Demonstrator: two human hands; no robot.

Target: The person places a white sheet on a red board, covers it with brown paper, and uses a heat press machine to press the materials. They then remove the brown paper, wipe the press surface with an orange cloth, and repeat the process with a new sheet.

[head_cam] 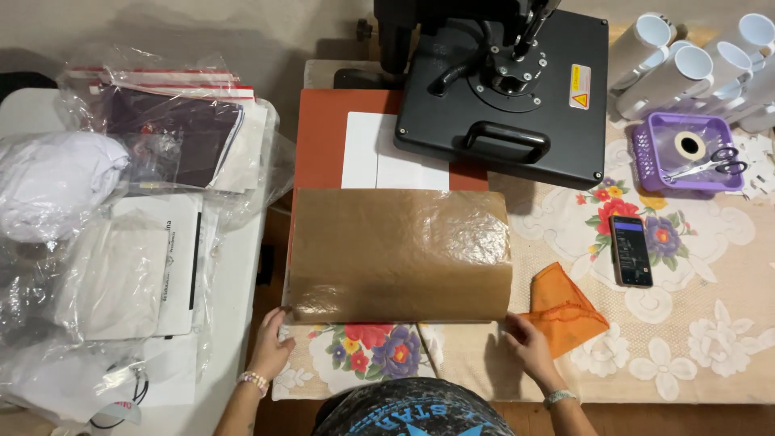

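Observation:
A large brown sheet of baking-type paper [400, 254] lies over the orange lower pad [321, 137] of a heat press. My left hand [270, 347] pinches the sheet's near left corner. At its near right corner, my right hand [529, 343] holds the edge. A white sheet [371, 153] shows on the pad beyond the brown paper. The black upper plate of the press [504, 89] is swung off to the right.
An orange folded cloth [565, 311] and a dark phone [630, 250] lie on the flowered tablecloth to the right. A purple basket [646, 157] holds tape and scissors, with white mugs [686, 69] behind. Bagged garments [121, 202] cover the white table at left.

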